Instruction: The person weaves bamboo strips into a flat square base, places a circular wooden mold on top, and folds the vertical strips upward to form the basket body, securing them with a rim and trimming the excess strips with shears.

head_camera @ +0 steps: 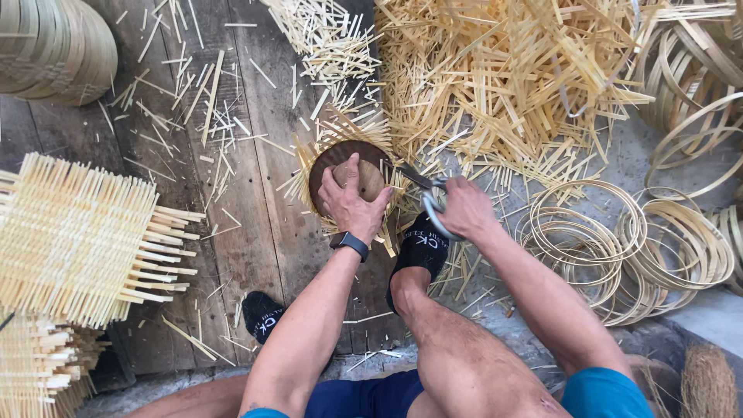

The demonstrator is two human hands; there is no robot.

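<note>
Left hand: the left hand (352, 203), with a black wristband, presses flat with spread fingers on a round dark wooden disc (340, 166).
Disc: lies on a woven bamboo mat (329, 135) whose strip ends stick out around it, on the plank floor (248, 232) near its right edge.
Right hand: the right hand (464, 207) is closed around the handles of scissors (427, 192), blades pointing at the disc's right rim.
Foot: a black-socked foot (422, 248) rests just below the disc.
Surroundings: loose bamboo offcuts (503, 77) piled above; bamboo hoops (619, 248) to the right; stacked woven squares (77, 240) at the floor's left edge.
</note>
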